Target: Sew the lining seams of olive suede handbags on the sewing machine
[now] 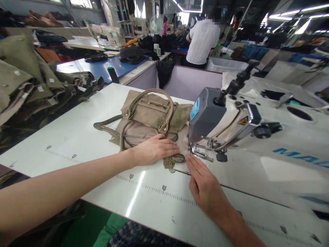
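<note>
An olive-brown handbag with rolled handles and a zipped pocket lies on the white sewing table, its near edge reaching the needle area of the sewing machine. My left hand rests flat on the bag's near side, fingers stretched toward the needle. Close to the presser foot, my right hand has its straight fingers side by side, fingertips down at the fabric edge. A small tab with metal studs sticks out below my left fingers. The fabric under both hands is partly hidden.
Piled olive fabric pieces stand at the left beyond the white table, which carries a printed ruler scale. A black thread cone is behind its far edge. Further back are a blue table, another sewing machine and a person in white.
</note>
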